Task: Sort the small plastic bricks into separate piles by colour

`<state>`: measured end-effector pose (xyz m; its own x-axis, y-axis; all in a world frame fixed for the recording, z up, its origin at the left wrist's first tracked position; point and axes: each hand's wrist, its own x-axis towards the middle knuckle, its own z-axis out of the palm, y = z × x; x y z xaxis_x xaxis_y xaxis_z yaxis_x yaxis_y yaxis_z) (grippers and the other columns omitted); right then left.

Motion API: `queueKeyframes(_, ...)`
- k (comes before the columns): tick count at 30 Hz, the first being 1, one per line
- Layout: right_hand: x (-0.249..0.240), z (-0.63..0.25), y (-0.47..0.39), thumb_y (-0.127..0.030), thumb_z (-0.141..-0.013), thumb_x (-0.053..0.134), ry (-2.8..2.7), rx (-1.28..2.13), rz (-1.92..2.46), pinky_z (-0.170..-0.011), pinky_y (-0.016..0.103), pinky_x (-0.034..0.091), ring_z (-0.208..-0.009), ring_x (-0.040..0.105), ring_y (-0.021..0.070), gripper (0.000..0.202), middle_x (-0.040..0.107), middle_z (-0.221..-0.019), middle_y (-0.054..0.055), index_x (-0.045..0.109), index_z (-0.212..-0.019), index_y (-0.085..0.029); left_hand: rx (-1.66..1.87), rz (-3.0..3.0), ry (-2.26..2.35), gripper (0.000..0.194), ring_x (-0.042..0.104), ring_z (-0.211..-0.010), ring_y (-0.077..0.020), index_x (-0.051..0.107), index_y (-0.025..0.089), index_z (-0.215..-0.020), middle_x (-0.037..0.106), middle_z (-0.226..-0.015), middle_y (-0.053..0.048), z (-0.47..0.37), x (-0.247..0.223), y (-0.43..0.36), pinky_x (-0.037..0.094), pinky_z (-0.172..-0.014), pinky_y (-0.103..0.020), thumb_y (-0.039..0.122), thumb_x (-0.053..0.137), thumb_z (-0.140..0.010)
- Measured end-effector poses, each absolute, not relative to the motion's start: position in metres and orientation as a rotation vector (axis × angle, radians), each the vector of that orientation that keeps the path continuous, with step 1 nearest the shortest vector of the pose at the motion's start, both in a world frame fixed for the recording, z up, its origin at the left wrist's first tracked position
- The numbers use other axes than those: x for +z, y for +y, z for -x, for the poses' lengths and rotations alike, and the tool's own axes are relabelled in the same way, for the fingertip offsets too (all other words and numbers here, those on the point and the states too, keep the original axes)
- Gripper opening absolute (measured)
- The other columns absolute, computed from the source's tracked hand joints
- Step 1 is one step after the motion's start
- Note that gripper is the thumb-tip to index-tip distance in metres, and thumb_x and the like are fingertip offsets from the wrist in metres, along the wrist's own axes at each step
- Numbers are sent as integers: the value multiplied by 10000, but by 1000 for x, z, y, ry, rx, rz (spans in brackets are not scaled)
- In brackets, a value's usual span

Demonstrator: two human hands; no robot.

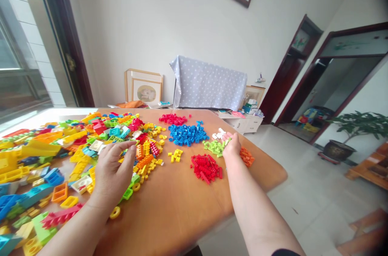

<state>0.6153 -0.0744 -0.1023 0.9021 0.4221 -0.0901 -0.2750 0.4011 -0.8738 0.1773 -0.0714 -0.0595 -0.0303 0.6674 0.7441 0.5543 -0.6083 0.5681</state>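
My left hand [113,169] hovers over the right side of a mixed heap of colourful building bricks [75,135], thumb and index fingertips pinched together. Whatever may be between them is too small to make out. Across the table, my right hand [232,146] is at the light green bricks [214,147], fingers stretched out and partly hidden by the hand itself. White bricks [218,133] lie just beyond it, and orange bricks [247,156] to its right. Nearer me sits a pile of red bricks [206,168]. Blue bricks [187,134] form another pile to the left.
A few small yellow bricks [176,155] lie mid-table, and pinkish-red bricks [172,119] at the back. The wooden table [169,211] has a rounded right corner. Behind it stand a cloth-covered object [209,82] and a white cabinet [247,123]. A potted plant [338,149] is at right.
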Motion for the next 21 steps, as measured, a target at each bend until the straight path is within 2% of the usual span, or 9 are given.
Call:
queueKeyframes(4,-104,-615,-75,-507,-992,365,-191,427,1108,-974,361,537,-1079,706,210,486,751,-1113,138,704,-1014,-160,1718,-2104,1355,237,632,-855,-212,720,238,-1014,661,-886,-12,-176,-60,-70,474,-858,-352,423,604,-923)
queueKeyframes(9,-103,-613,-75,-510,-998,350,-195,435,1133,-1021,385,503,-1073,717,221,509,747,-1137,167,699,-1046,-143,1704,-2071,1385,263,626,-813,-205,724,244,-1022,656,-892,-12,-176,-60,-70,481,-829,-353,450,593,-925)
queueKeyframes(21,-102,-614,-79,-520,-1004,352,-109,421,1172,-974,372,521,-1032,731,215,494,765,-1028,143,682,-971,-155,1660,-2008,1419,296,629,-828,-210,729,233,-1031,656,-883,-19,-176,-59,-70,496,-794,-343,467,592,-913)
